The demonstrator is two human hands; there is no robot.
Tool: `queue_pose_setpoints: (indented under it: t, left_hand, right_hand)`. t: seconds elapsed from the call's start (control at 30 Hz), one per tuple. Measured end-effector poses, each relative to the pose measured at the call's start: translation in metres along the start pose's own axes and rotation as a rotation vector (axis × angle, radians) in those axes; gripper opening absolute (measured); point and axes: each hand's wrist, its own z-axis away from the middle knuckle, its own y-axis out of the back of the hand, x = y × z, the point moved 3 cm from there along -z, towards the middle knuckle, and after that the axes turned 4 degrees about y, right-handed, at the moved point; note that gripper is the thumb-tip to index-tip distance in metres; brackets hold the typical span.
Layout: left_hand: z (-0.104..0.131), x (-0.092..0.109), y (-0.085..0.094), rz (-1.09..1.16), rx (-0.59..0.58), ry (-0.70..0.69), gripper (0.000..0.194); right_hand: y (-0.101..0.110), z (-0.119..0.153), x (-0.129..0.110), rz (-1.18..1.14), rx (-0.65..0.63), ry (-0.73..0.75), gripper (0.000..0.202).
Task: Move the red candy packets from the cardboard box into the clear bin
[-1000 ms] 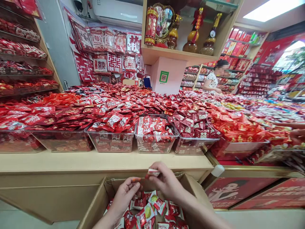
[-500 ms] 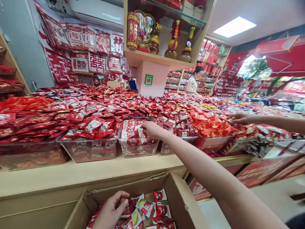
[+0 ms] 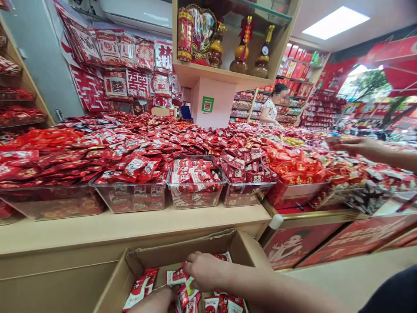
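Observation:
Inside the cardboard box (image 3: 182, 252), my right hand (image 3: 206, 270) reaches down among small red-and-white wrapped packets (image 3: 211, 304). Its fingers are curled against the packets; what they pinch, if anything, is hidden. My left hand (image 3: 156, 301) is low in the same box, blurred and partly cut off by the frame's bottom edge. Its fingertips are not clear. Above the box, a clear plastic bin (image 3: 195, 196) on the counter is filled with similar red-and-white packets.
More clear bins (image 3: 137, 201) heaped with red packets line the counter (image 3: 137, 228). A co-worker's hand (image 3: 361, 148) reaches over the heaps at right, and another person (image 3: 270, 111) stands farther back. A shelf unit (image 3: 224, 76) rises behind the heaps.
My right hand has moved from the middle bin down into the cardboard box. My left hand has sunk lower in the box. The co-worker's hand now holds a small packet.

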Motion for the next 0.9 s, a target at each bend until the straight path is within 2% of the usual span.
queue_pose_setpoints:
  t: [0.07,0.1,0.2,0.33,0.47,0.63,0.8,0.9]
  left_hand:
    - [0.001,0.0,0.002,-0.054,-0.008,0.021,0.02]
    - [0.001,-0.001,0.003,-0.076,-0.016,0.027,0.021]
    - [0.001,-0.001,0.006,-0.106,-0.027,0.035,0.023]
    - [-0.004,-0.002,0.008,-0.115,-0.015,0.052,0.024]
    - [-0.011,-0.009,0.009,-0.112,0.005,0.105,0.021]
    - [-0.014,-0.012,0.01,-0.113,0.034,0.135,0.015]
    - [-0.011,-0.007,0.019,-0.074,0.11,0.091,0.017]
    - [-0.006,-0.002,0.025,-0.052,0.138,0.059,0.019]
  right_hand:
    - [-0.043,-0.006,0.008,-0.035,-0.149,-0.156,0.048]
    - [-0.056,-0.008,0.012,-0.052,-0.202,-0.211,0.057]
    - [-0.069,-0.012,0.019,-0.188,-0.235,-0.323,0.065]
    - [-0.065,-0.009,0.029,-0.425,-0.16,-0.457,0.054]
    - [-0.067,-0.003,0.042,-0.534,-0.126,-0.524,0.048]
    - [-0.062,0.003,0.054,-0.7,-0.089,-0.582,0.029]
    - [-0.033,0.01,0.055,-0.914,0.037,-0.565,0.014]
    - [-0.008,0.017,0.049,-1.067,0.122,-0.533,0.014]
